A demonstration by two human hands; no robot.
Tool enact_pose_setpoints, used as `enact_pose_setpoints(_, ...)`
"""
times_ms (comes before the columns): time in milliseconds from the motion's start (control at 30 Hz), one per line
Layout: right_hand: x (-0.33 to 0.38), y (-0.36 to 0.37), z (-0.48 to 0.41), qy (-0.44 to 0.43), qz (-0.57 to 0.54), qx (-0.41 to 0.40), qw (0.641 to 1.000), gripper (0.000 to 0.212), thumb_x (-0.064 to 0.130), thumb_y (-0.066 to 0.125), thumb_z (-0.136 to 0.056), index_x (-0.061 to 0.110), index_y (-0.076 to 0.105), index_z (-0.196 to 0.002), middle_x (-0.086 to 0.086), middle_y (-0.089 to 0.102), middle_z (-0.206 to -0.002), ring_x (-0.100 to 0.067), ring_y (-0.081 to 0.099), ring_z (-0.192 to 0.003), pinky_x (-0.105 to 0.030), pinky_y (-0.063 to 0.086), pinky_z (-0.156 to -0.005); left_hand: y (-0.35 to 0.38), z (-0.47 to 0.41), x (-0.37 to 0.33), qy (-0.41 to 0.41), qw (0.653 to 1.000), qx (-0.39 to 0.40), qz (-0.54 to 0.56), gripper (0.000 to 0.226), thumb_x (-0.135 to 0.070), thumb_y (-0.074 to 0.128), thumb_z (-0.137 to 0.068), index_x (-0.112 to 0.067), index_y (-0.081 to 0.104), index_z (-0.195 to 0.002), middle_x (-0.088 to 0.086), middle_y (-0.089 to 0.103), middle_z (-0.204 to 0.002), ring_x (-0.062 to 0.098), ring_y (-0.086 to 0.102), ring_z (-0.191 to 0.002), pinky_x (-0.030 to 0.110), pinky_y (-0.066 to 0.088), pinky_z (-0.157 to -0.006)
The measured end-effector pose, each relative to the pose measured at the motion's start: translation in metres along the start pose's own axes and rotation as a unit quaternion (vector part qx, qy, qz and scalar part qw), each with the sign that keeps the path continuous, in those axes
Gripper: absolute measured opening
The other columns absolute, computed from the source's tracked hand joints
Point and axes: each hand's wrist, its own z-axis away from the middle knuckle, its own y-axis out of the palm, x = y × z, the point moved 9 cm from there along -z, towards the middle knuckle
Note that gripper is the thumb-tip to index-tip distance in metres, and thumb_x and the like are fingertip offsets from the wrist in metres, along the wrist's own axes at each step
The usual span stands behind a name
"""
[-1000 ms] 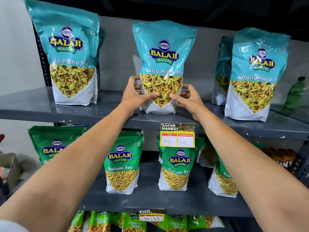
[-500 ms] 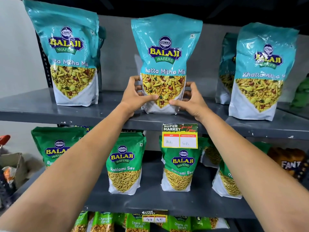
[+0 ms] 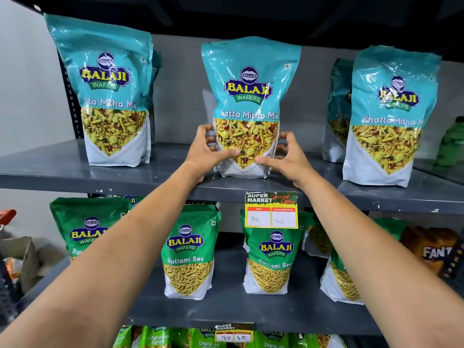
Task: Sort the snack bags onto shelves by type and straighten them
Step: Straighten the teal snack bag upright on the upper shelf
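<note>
- Hands: left hand (image 3: 206, 154) and right hand (image 3: 288, 159) are pinching the middle Khatta Mitha Mix bag (image 3: 248, 106), fingers wrapped around its sides.
- Sorting's looking mostly done imo, just squaring this one on the top shelf (image 3: 62, 172).

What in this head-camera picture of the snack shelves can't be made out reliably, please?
- Head view: the rear teal bag, label covered by the front right bag.
- The Ratlami Sev bag, name crossed by the left forearm.
- The bottom-shelf green bags, cut off by the lower edge.
- The green bottle, blurred at the right edge.
- The fingers of the left hand and right hand behind the middle bag.
</note>
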Motion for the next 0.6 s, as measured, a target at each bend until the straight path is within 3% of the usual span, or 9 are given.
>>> enact_pose_setpoints(67, -0.0008, 0.0001, -0.0005, 0.001, -0.002, 0.002, 1.000, 0.074, 0.021, 0.090, -0.064, 0.019, 0.042, -0.120, -0.004, 0.062, -0.117, -0.016, 0.064, -0.104, -0.031, 0.057, -0.080, 0.0007, -0.0010, 0.0015, -0.002, 1.000, 0.005, 0.005, 0.076, -0.011, 0.088, -0.063, -0.017, 0.040, -0.123, 0.008, 0.060, -0.120, 0.020, 0.061, -0.111, 0.027, 0.055, -0.089)
enact_pose_setpoints(233, -0.0066, -0.0010, -0.0036, 0.003, -0.001, 0.000, 1.000, 0.083, 0.033, 0.092, -0.056, 0.022, 0.044, -0.121, -0.003, 0.063, -0.120, -0.016, 0.063, -0.107, -0.040, 0.057, -0.089, 0.0000, -0.0034, 0.0075, -0.008, 1.000, 0.004, 0.001, 0.079, -0.015, 0.088, -0.063, -0.013, 0.042, -0.127, 0.009, 0.060, -0.122, 0.023, 0.061, -0.113, 0.038, 0.052, -0.098)
enact_pose_setpoints(600, -0.0040, 0.0024, 0.0005, 0.026, 0.069, 0.010, 0.997, 0.080, 0.041, 0.088, -0.062, 0.022, 0.043, -0.125, 0.001, 0.060, -0.123, -0.019, 0.060, -0.112, -0.041, 0.051, -0.098, 0.0036, 0.0049, 0.0043, -0.028, 0.997, 0.019, -0.074, 0.076, -0.028, 0.083, -0.071, -0.014, 0.040, -0.131, 0.003, 0.061, -0.121, 0.020, 0.059, -0.115, 0.040, 0.047, -0.103)
